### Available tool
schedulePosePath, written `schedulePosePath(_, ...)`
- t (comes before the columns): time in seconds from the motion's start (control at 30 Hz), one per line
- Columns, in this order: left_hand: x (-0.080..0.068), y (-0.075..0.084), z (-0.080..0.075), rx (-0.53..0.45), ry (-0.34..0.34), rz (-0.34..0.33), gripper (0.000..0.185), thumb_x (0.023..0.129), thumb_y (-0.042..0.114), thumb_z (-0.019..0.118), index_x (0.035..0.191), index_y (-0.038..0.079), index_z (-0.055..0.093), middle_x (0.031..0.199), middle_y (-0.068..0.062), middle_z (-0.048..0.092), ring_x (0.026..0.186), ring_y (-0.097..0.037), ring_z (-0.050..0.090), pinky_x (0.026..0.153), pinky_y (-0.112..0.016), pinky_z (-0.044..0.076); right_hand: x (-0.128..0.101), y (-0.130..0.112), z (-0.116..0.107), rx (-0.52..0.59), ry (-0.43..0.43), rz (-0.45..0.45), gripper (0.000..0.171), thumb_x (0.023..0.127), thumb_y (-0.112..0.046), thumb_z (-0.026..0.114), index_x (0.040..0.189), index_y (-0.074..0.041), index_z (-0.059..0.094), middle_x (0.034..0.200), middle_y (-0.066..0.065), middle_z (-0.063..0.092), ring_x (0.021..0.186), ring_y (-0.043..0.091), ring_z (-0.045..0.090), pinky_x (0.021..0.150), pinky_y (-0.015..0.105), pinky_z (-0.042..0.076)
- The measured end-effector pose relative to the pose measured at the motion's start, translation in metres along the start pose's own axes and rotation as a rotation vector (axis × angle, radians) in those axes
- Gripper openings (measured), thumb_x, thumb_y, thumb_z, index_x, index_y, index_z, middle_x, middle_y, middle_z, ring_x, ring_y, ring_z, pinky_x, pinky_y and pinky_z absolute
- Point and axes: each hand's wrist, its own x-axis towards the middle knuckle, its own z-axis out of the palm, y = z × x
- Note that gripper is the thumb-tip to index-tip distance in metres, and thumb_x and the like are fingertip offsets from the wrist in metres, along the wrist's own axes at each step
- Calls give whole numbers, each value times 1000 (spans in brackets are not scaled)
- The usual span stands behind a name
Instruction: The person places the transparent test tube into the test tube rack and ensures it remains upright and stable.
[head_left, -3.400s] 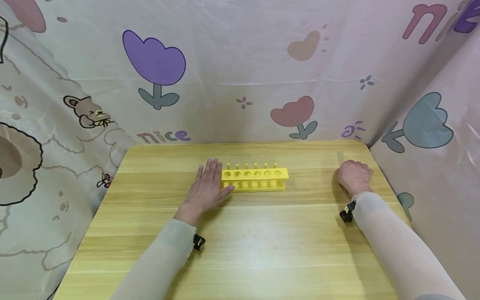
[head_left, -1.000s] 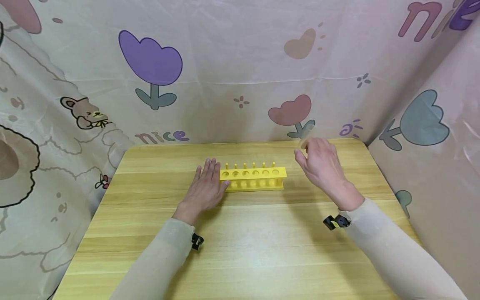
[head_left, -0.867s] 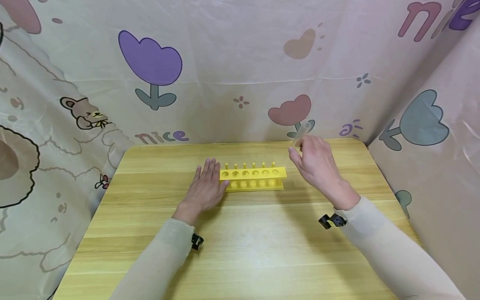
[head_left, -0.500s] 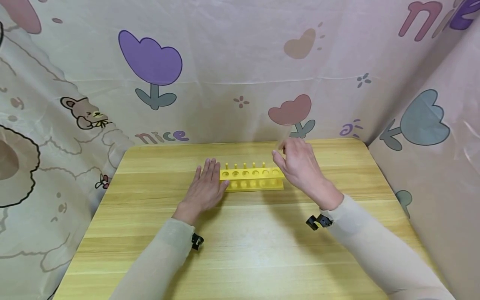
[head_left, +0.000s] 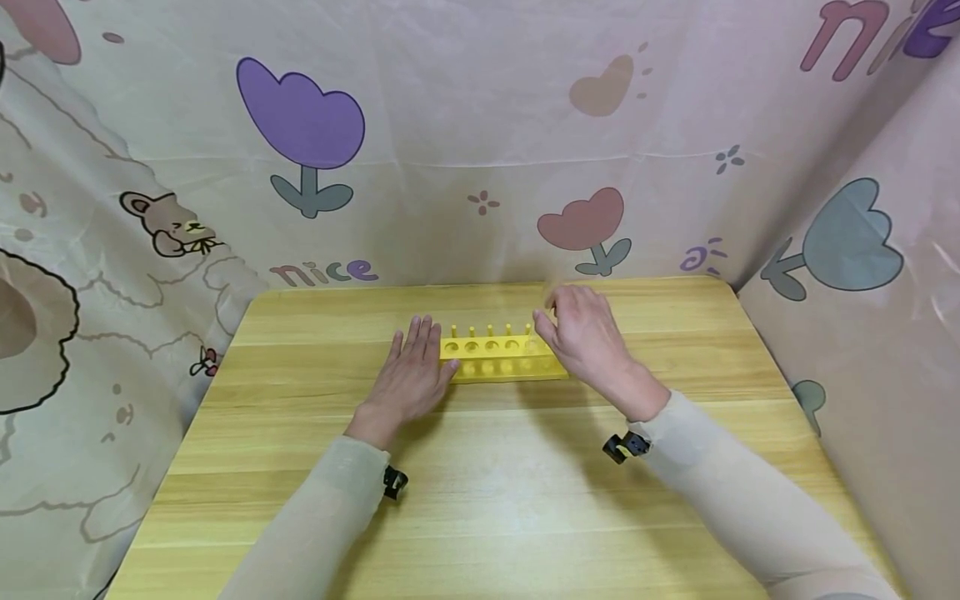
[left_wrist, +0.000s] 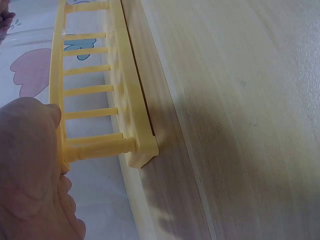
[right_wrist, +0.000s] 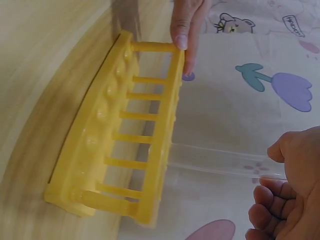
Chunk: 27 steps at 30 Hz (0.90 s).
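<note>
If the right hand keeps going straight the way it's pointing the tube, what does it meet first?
Probably the yellow test tube rack. The right hand holds a clear test tube whose far end is already at the rack's top rail, seemingly at a hole near the right end; how deep it sits is unclear.

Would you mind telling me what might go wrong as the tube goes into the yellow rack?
1. The clear test tube has only its tip at a hole of the yellow rack; tilted, it may jam.
2. The right hand pinches just the tube's top end, so that grip could slip.
3. The left hand only rests flat against the rack's end, so the rack may slide.
</note>
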Motion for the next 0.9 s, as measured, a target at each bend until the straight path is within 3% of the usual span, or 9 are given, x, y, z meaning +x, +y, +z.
schedulePosePath(0.53, -1, 1, -1, -10, -3, -4, 78, 114, 53, 22, 168, 1, 0, 177, -20, -4, 164, -33, -10, 133, -52, -5, -12, 1, 22, -14, -163, 90, 28, 103, -26, 64, 102, 1, 65, 97, 16, 70, 92, 36, 62, 81, 48, 49)
schedulePosePath(0.9, 0, 1, 0, -16, -1, -2, 78, 114, 53, 20, 168, 0, 2, 177, -19, -5, 164, -32, -10, 133, -52, -4, -17, 4, 31, -38, -171, 94, 25, 103, -25, 61, 101, 0, 65, 93, 15, 68, 90, 35, 62, 77, 45, 46)
